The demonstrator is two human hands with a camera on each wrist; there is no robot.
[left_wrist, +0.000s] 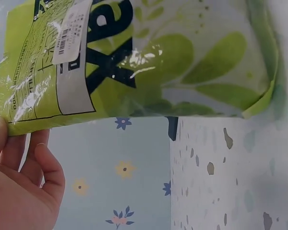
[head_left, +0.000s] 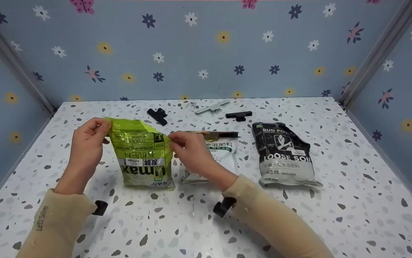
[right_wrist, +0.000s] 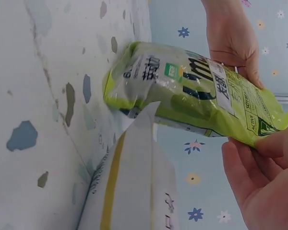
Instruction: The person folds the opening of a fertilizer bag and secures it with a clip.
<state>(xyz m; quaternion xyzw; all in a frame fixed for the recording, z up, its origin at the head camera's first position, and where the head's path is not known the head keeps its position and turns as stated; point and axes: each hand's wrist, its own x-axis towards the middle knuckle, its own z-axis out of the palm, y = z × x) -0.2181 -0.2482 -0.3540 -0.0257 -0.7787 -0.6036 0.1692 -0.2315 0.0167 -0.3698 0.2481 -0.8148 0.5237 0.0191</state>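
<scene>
A green fertilizer bag (head_left: 145,152) stands on the speckled table, its printed front facing me and the lettering upside down. My left hand (head_left: 87,145) pinches its upper left corner between thumb and fingers. At the upper right corner my right hand (head_left: 195,152) pinches the bag's edge. The left wrist view shows the thumb tip over the corner of the same bag (left_wrist: 182,62), whose lower end meets the table. Both hands (right_wrist: 266,179) hold the top end in the right wrist view.
Right behind my right forearm lies a white bag (head_left: 223,156) with a dark clip (head_left: 229,134) across its top. A black and grey soil bag (head_left: 286,154) lies farther right. Toward the back are a black clip (head_left: 158,116), a pale clip (head_left: 213,108) and another black clip (head_left: 240,115).
</scene>
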